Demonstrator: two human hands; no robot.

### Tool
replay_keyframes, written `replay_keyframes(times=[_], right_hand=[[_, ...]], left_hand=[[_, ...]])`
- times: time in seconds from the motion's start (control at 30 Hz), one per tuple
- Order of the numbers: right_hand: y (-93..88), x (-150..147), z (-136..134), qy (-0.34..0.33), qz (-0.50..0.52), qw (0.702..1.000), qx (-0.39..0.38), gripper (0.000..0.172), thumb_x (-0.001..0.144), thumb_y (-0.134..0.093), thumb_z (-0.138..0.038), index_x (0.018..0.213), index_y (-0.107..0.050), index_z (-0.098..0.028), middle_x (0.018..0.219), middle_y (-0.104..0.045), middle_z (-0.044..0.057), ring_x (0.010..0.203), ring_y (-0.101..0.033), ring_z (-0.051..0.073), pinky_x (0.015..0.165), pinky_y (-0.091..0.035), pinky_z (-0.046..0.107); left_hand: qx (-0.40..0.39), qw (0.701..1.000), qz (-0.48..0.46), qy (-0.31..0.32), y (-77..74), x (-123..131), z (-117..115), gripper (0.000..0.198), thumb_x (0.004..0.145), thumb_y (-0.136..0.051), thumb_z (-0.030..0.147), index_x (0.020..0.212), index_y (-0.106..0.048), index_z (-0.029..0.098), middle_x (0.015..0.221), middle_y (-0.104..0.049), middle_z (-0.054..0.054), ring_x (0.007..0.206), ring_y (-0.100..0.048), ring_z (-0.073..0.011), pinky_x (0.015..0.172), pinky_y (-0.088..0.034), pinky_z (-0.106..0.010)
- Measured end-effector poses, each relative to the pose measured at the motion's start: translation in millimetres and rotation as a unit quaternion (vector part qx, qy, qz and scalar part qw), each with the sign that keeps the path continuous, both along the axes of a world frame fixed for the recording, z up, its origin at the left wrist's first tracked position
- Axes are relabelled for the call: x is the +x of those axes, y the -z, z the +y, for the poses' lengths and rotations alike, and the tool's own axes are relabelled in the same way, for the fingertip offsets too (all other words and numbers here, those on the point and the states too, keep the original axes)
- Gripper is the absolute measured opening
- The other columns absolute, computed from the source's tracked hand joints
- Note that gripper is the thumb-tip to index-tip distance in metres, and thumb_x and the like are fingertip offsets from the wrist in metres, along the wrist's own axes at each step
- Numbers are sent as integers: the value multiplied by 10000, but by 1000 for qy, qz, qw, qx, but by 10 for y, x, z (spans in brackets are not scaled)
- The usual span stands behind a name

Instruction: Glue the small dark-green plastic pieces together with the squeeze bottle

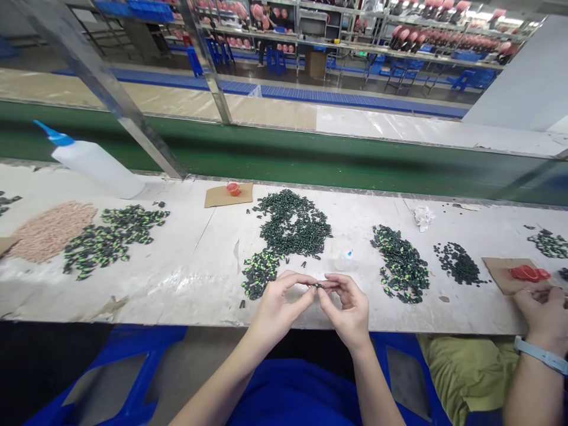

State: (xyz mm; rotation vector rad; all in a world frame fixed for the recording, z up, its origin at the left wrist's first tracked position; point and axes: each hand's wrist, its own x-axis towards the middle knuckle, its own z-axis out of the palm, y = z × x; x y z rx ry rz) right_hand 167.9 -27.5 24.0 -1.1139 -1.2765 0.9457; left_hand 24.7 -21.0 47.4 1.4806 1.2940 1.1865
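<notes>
My left hand (288, 299) and my right hand (345, 302) meet above the front of the bench, thumbs and fingertips pinched together. Between them is a small dark green piece (318, 286), partly covered by the fingers. Just left of my left hand lies a pile of dark pieces with bright green parts (260, 273). Behind both hands spreads a larger heap of small dark green cylinders (302, 228). Close beyond my right hand stands a small clear bottle with a blue tip (347, 259).
A large white squeeze bottle (97, 167) leans at the left, near pink pieces (55, 229). Cardboard (217, 196) carries a red cup (233, 189). More dark and green pieces (402, 263) lie rightward. A co-worker's hand (544, 310) is at far right. A metal post (119, 100) rises behind.
</notes>
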Motion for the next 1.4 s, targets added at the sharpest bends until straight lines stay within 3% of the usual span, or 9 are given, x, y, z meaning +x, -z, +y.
replay_keyframes(times=[0.33, 0.57, 0.9, 1.07, 1.27, 1.33, 1.4], right_hand=[[26, 22, 28, -32, 1, 999, -3, 212, 717, -682, -165, 904, -596, -214, 763, -667, 9, 652, -622, 125, 627, -544, 248], [87, 32, 39, -3, 94, 995, -43, 231, 717, -710, -231, 925, -611, -220, 718, -655, 0, 647, -605, 117, 660, -530, 249], [76, 72, 57, -36, 103, 991, -73, 291, 683, -741, -267, 940, -616, -216, 732, -661, 12, 652, -610, 130, 639, -529, 262], [104, 145, 51, -25, 64, 994, -82, 273, 667, -745, -262, 904, -620, -211, 686, -641, -1, 632, -608, 129, 602, -523, 251], [175, 392, -27, -8, -26, 996, -82, 213, 707, -718, -317, 869, -640, -202, 684, -650, 13, 631, -617, 153, 610, -535, 288], [210, 559, -31, 47, -86, 992, -76, 177, 743, -685, -342, 836, -650, -196, 712, -656, 29, 644, -611, 164, 629, -533, 313], [230, 745, -8, 135, -172, 974, -52, 175, 774, -650, -364, 816, -656, -195, 780, -660, 51, 684, -606, 183, 672, -523, 352]], left_hand=[[45, 998, 31, -8, -45, 35, -64, 63, 750, -666, 194, 781, -719, 205, 760, -700, -27, 759, -647, -176, 709, -521, -280], [106, 992, 60, 23, 27, 40, -44, 159, 828, -608, 182, 968, -682, 194, 881, -698, -52, 837, -657, -179, 750, -530, -292], [203, 969, 139, 36, 60, -21, 24, 129, 861, -576, 120, 867, -678, 198, 750, -694, -28, 739, -631, -172, 698, -488, -305], [232, 959, 156, 55, 116, 62, 30, 215, 890, -498, 105, 900, -688, 205, 750, -705, -42, 728, -622, -179, 683, -483, -318], [167, 964, 173, 110, 262, 168, 74, 167, 876, -543, 167, 955, -678, 224, 868, -727, -48, 878, -637, -211, 812, -464, -375], [141, 967, 193, 89, 303, 63, 105, 166, 854, -576, 196, 992, -663, 230, 953, -727, -53, 971, -622, -232, 868, -441, -402], [124, 967, 221, 25, 335, -123, 131, 122, 847, -574, 196, 922, -663, 233, 962, -727, -47, 984, -617, -245, 895, -407, -430]])
